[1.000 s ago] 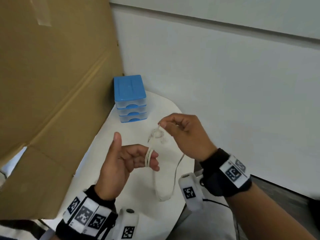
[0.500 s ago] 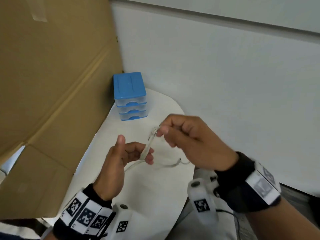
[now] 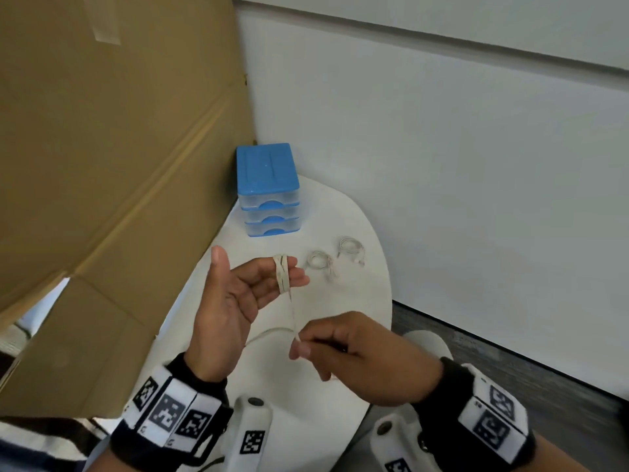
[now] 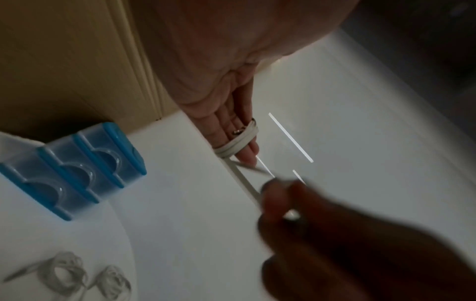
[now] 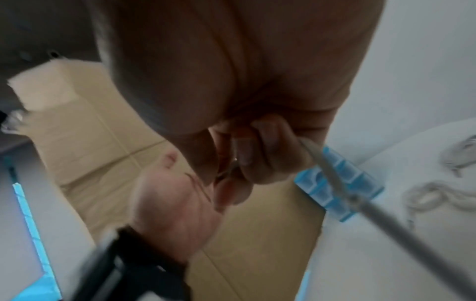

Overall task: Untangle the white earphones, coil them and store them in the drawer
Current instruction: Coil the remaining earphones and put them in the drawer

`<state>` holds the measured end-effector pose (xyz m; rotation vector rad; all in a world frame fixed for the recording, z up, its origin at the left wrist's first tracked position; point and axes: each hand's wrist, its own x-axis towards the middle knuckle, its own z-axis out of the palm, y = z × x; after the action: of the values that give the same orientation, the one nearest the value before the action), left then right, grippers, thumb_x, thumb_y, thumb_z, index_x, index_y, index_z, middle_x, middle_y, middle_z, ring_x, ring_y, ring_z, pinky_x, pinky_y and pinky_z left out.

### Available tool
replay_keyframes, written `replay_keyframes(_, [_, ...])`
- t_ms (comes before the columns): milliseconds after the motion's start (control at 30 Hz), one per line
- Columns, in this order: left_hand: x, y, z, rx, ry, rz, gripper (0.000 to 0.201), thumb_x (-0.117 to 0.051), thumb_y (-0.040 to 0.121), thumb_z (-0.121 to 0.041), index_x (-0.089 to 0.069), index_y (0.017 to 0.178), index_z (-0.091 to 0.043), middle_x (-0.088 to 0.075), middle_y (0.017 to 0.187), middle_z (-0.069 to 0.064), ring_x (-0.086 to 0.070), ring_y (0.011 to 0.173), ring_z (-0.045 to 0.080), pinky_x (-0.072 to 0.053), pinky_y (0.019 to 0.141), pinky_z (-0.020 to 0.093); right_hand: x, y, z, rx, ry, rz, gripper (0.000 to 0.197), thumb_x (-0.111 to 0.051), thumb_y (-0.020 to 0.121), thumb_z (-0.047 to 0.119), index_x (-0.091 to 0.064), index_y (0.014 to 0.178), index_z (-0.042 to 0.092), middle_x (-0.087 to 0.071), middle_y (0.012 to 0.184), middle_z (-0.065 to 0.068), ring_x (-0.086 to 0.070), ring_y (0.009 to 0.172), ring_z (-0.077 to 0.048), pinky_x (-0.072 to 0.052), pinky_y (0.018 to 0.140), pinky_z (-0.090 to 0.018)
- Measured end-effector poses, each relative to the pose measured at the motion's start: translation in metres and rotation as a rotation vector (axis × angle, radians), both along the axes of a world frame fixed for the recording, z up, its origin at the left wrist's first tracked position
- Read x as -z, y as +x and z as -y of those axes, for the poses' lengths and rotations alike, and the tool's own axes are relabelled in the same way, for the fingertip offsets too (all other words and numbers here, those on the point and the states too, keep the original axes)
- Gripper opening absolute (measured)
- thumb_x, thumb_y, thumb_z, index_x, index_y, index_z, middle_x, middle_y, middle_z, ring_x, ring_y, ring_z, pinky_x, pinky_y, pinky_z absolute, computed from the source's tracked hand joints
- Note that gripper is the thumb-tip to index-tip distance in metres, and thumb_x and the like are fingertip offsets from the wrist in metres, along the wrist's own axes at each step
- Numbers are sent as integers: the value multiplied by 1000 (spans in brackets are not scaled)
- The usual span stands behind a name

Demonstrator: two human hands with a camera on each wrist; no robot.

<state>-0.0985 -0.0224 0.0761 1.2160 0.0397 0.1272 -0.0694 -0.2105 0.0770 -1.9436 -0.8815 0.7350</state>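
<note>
With the white earphone cable [image 3: 283, 277] looped round the extended left-hand fingers [image 3: 272, 279], its free run drops straight toward the nearer right hand [image 3: 354, 356], which pinches it above the desk [image 3: 367, 294].

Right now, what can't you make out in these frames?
- Drawer contents: the drawer unit has all drawers closed, their fronts too cloudy to see through in head view.
- Earbuds and plug: not identifiable on the cable around the left hand fingers.
- Right hand pinch: blurred in both wrist views.
- The two coils on the table: too small to read details.
</note>
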Motion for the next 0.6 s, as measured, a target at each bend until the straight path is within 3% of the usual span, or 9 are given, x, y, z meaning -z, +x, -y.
replay_keyframes(67, [2,1,5,0,21,-45,91,-30,76,-85,-74,103,-10,-73,108,17,-66,109,33,-45,102,39,-26,-4,1,-61,-17,18,21,-49,101,26,-68,98,19,-60,67,9,-60,67,-19,-50,67,-29])
replay_keyframes(167, [1,3,17,35,87,-144,90,-11,81,-71,-67,110,-7,-73,109,14,-66,111,23,-40,106,39,-58,1,4,-67,-19,65,19,-49,101,22,-66,97,14,-62,68,5,-58,62,-14,-47,62,-24])
replay_keyframes(267, [-1,3,27,51,263,-124,88,-8,81,-78,-73,95,-20,-75,99,10,-67,106,21,-40,105,37,-75,18,7,6,58,147,20,-48,100,8,-66,92,7,-60,64,15,-48,57,-1,-41,57,-15])
replay_keyframes(367, [-2,2,32,57,377,-112,91,-7,76,-80,-75,89,-20,-75,86,9,-70,91,21,-40,96,35,-68,43,10,205,168,209,21,-51,98,6,-67,85,8,-53,61,5,-46,57,-9,-38,56,-16])
replay_keyframes(500, [-14,6,31,52,189,-115,92,-11,82,-73,-75,86,-7,-73,83,17,-68,76,27,-46,87,35,-35,61,5,417,286,164,16,-60,94,9,-68,82,4,-56,60,9,-47,54,-3,-39,58,-16])
replay_keyframes(600, [-21,7,27,33,8,-120,94,-16,84,-75,-75,89,-2,-72,89,24,-69,80,33,-52,86,37,-11,54,0,430,309,69,18,-60,95,9,-69,80,11,-53,54,13,-44,48,-1,-35,51,-10])
